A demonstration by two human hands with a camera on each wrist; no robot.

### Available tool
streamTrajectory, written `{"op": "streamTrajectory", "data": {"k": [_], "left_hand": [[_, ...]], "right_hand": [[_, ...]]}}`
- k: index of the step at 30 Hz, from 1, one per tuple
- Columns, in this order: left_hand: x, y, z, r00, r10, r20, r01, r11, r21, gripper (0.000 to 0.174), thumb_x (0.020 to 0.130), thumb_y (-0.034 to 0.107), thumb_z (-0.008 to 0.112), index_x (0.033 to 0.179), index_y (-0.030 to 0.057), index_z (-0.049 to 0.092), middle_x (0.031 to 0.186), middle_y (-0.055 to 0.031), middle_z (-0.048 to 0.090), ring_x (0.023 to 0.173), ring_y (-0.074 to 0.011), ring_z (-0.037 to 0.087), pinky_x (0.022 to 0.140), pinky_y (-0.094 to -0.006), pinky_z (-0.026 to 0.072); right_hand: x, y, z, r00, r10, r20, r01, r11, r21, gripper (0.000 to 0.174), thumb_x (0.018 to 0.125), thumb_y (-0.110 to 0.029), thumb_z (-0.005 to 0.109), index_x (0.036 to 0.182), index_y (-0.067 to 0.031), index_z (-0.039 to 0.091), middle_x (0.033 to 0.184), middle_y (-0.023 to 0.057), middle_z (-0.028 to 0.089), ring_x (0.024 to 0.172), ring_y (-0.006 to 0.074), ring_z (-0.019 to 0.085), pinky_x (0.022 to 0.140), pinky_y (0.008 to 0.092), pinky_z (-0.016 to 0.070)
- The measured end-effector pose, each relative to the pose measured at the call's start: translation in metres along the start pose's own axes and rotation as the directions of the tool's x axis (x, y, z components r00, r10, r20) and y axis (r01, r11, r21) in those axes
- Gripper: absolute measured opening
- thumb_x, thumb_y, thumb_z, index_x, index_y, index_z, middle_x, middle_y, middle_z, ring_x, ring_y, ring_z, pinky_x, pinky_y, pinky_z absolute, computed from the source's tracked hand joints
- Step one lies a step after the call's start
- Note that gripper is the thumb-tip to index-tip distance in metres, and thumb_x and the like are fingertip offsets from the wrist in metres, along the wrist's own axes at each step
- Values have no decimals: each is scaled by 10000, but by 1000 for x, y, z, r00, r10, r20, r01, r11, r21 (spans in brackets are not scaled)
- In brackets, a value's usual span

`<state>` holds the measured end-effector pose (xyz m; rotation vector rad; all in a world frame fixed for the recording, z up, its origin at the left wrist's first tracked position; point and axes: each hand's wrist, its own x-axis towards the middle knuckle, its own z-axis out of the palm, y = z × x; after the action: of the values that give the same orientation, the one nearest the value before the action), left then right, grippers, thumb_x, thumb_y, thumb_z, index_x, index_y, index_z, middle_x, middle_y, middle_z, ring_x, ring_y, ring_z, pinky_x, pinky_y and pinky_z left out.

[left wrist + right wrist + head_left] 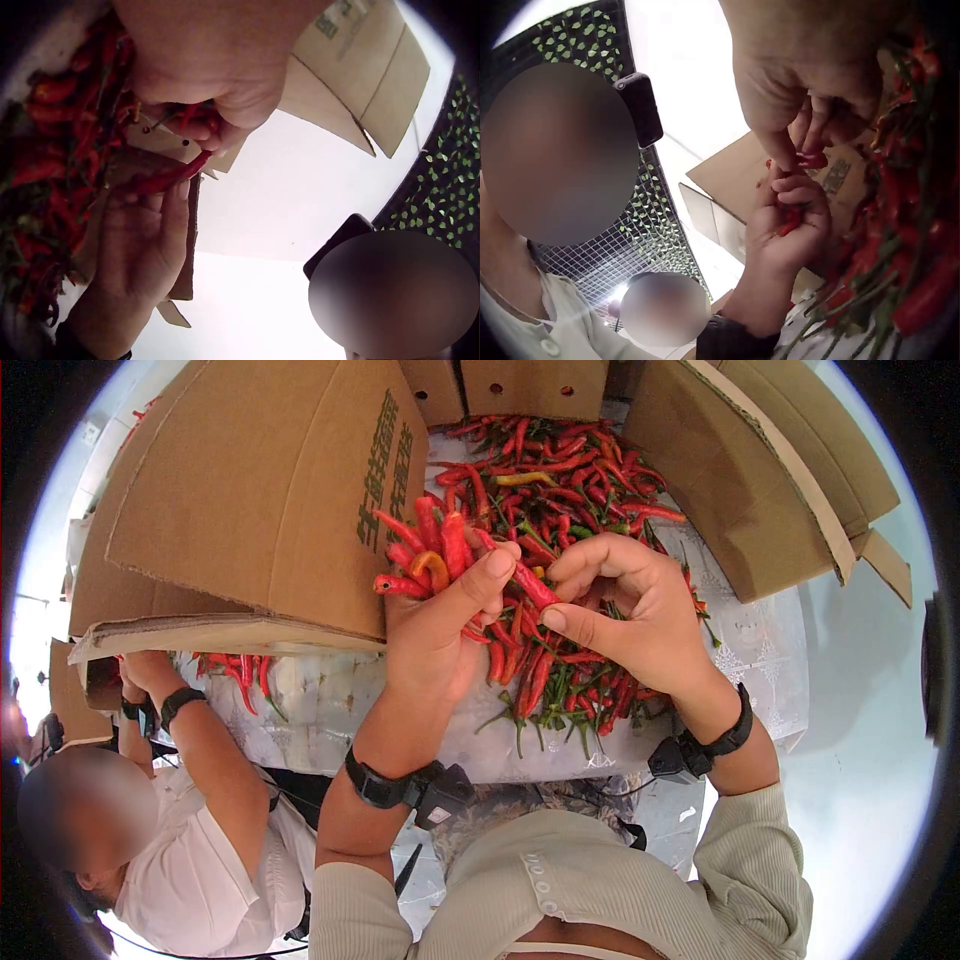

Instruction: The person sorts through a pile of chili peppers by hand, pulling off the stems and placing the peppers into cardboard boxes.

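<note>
In the head view my left hand (428, 645) grips a bunch of red chili peppers (425, 552), with one orange-yellow curled chili among them. A single red chili pepper (535, 588) stretches between both hands. Its far end is pinched by my left thumb and fingers, while my right hand (648, 605) holds the near end between thumb and fingers. The left wrist view shows this chili (171, 177) side-on, slanting from hand to hand. Below and beyond the hands spreads a large pile of red chilies (570, 465), many with green stems.
A big cardboard box (260, 490) leans in on the left, another cardboard box (730, 480) stands at the right, and a third box (530, 388) closes the back. A patterned white cover (340, 710) lies on the table. Another person (215, 840) works at the left beside more chilies (245, 672).
</note>
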<state>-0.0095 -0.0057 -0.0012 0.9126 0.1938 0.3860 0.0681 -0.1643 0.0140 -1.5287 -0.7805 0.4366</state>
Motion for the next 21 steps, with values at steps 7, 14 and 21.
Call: {"op": "streamTrajectory", "data": {"k": [7, 14, 21], "left_hand": [[-4, 5, 12, 976, 213, 46, -218, 961, 168, 178, 721, 33, 736, 846, 32, 609, 807, -65, 641, 668, -96, 569, 528, -223, 406], [-97, 55, -4, 569, 704, 425, -788, 319, 527, 176, 716, 47, 707, 810, 36, 558, 743, -77, 610, 622, -161, 571, 507, -226, 408], [-123, 153, -86, -103, 988, 119, -306, -145, 941, 206, 797, 126, 691, 907, -30, 613, 874, -79, 615, 734, -139, 559, 659, -259, 474]], "right_hand": [[7, 7, -3, 910, -414, 1, 355, 780, -516, 192, 703, -94, 718, 868, -55, 628, 799, 77, 622, 760, 231, 585, 668, 321, 448], [13, 11, -28, 892, -442, -97, 262, 678, -687, 134, 707, -82, 683, 822, -41, 629, 798, 115, 609, 771, 291, 580, 698, 359, 455], [17, 9, -22, 914, -397, -86, 198, 621, -758, 148, 721, -173, 678, 771, -38, 645, 767, 118, 597, 765, 289, 577, 682, 374, 459]]}}
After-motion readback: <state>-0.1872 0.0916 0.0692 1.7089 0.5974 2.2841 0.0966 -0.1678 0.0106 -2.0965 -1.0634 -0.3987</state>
